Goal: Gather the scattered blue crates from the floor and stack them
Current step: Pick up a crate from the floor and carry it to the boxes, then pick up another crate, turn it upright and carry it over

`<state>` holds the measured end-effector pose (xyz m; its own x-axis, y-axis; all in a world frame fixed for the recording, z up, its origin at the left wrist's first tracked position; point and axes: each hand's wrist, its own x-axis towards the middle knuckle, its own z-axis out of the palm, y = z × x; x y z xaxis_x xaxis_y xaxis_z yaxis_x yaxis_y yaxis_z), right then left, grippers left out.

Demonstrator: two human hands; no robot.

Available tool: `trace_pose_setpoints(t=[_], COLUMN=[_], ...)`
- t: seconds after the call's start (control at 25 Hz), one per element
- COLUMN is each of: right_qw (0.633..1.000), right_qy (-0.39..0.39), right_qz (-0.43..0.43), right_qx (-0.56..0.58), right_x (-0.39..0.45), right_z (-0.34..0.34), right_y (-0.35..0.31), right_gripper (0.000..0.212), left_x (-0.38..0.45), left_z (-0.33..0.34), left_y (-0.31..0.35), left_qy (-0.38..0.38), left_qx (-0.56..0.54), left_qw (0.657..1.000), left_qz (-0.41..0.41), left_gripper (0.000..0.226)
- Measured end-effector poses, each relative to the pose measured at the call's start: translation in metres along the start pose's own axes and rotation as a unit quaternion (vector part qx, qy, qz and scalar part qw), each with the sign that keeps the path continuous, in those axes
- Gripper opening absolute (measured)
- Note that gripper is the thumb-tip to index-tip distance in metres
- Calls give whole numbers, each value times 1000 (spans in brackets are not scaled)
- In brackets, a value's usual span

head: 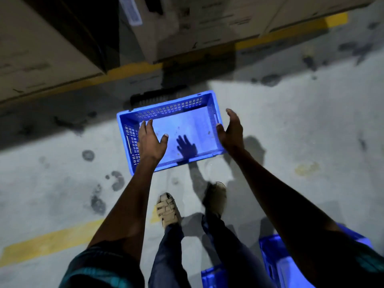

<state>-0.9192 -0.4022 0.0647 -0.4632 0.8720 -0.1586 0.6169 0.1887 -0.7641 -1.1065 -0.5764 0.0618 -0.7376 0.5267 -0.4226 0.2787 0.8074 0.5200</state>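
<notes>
An empty blue crate [182, 121] with perforated walls lies on the concrete floor ahead of my feet. My left hand [150, 140] hovers over its left side, fingers spread and relaxed, holding nothing. At the crate's right wall, my right hand [231, 132] is held with straight fingers; I cannot tell whether it touches the rim. Its shadow falls on the crate's bottom. Another blue crate [276, 265] shows at the lower right, partly hidden by my right arm, with a further blue edge [214, 277] beside it.
Large cardboard boxes [207, 28] stand along the far side behind a yellow floor line [133, 70]. A dark ribbed object [158, 96] lies just behind the crate. A second yellow line [52, 244] runs at the lower left. My feet [168, 208] stand below the crate.
</notes>
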Motion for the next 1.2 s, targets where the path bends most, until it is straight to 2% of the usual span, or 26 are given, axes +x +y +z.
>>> trace_pose_setpoints(t=[0.2, 0.36, 0.44, 0.64, 0.84, 0.96, 1.2], right_qw=[997, 980, 970, 936, 893, 870, 789], right_qy=[63, 172, 214, 291, 365, 408, 528], right_qz=[48, 77, 78, 143, 213, 234, 276], right_qx=[25, 68, 88, 137, 154, 146, 153], right_x=[-95, -179, -221, -313, -384, -424, -480], right_z=[-93, -175, -206, -271, -323, -363, -452], right_y=[-86, -148, -167, -184, -163, -136, -65], right_gripper=[53, 45, 45, 46, 43, 42, 36], left_x=[-107, -204, -240, -301, -340, -371, -441], left_z=[-72, -132, -155, -184, -168, -130, -43], left_y=[79, 139, 156, 188, 252, 309, 413], left_qy=[-56, -111, -128, -189, -237, -286, -344], left_qx=[-74, -121, -136, -122, -86, -77, -69], left_qw=[995, 977, 966, 933, 901, 871, 820], left_qz=[47, 137, 181, 280, 353, 392, 452], left_gripper=[62, 54, 51, 40, 30, 23, 20])
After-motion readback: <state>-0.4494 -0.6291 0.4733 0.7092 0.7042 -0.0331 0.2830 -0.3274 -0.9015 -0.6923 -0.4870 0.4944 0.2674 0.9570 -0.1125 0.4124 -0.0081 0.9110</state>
